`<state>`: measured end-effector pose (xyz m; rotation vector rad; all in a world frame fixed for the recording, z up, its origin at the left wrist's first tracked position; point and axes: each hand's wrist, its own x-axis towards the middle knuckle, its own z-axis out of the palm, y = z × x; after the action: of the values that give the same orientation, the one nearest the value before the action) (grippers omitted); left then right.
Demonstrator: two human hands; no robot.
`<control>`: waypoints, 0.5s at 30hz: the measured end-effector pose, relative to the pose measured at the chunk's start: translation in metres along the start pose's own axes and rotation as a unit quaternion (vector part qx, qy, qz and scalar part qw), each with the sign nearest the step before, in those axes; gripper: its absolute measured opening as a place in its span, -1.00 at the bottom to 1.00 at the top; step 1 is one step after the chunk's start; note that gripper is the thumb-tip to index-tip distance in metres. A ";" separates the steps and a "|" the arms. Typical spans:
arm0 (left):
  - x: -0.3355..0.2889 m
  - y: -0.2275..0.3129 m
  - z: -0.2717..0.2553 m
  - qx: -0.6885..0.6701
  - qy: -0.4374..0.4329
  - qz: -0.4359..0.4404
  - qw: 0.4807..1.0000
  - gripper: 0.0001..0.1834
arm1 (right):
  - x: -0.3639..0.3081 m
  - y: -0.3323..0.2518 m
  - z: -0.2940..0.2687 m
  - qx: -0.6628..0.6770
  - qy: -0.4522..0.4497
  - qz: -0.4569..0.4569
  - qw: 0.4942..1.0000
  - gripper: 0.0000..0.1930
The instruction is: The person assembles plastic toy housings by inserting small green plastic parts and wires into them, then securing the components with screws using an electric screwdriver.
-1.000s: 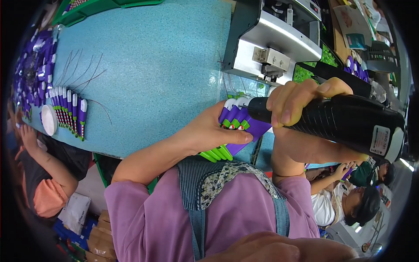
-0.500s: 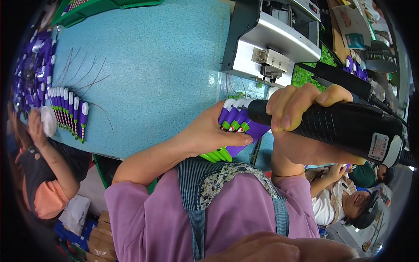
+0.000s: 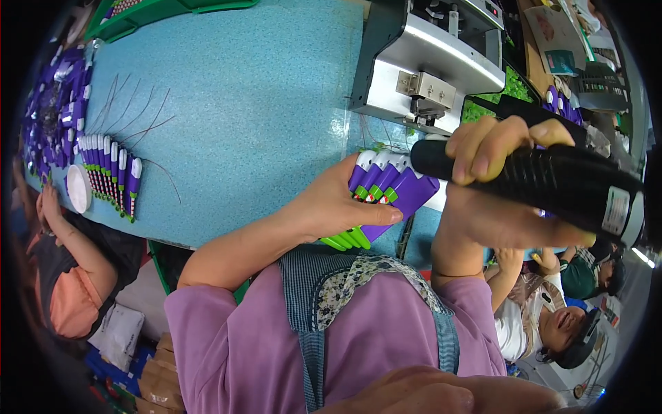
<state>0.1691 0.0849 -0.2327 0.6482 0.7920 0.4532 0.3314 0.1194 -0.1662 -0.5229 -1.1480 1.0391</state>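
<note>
My left hand (image 3: 334,200) is closed round a fanned stack of slim purple, white and green plastic casings (image 3: 408,195), thumb pressed across them. The white ends, with small dark holes, point away from me; the green ends poke out below my hand. In my right hand (image 3: 486,221) is a black electric screwdriver (image 3: 545,183), fingers wrapped round its body. Its nose sits beside the white end of the rightmost casing. The bit does not show, so I cannot tell whether it touches. The right hand is somewhat blurred.
A metal machine (image 3: 441,52) stands beyond my hands. Left lie a row of similar casings (image 3: 114,162) with thin wires, a white round dish (image 3: 78,188) and a purple casing pile (image 3: 58,110). A green tray (image 3: 172,10) is far left. Co-workers sit on both sides.
The screwdriver has moved up and right, and its bit, seen against a casing before, is out of sight. My left hand has barely moved. At left, a co-worker's hand has left the white dish.
</note>
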 end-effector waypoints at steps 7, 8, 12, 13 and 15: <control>-0.003 0.006 0.003 -0.004 -0.017 0.017 1.000 -0.37 | -0.021 0.012 0.016 0.048 0.013 0.042 0.998 -0.06; -0.003 0.006 0.002 0.002 -0.015 0.018 1.000 -0.37 | -0.021 0.014 0.016 0.051 0.006 0.044 0.998 -0.05; -0.003 0.004 -0.001 -0.003 -0.035 -0.007 0.999 -0.30 | -0.022 0.016 0.017 0.053 -0.003 0.055 0.997 -0.04; -0.003 0.002 -0.001 0.000 -0.025 0.012 1.000 -0.33 | -0.022 0.017 0.018 0.053 -0.005 0.058 0.997 -0.04; -0.003 0.001 -0.001 0.003 -0.017 0.031 0.999 -0.36 | -0.022 0.017 0.018 0.051 -0.007 0.063 0.997 -0.04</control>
<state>0.1660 0.0839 -0.2311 0.6860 0.7435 0.4962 0.3070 0.1055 -0.1833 -0.5112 -1.0791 1.2057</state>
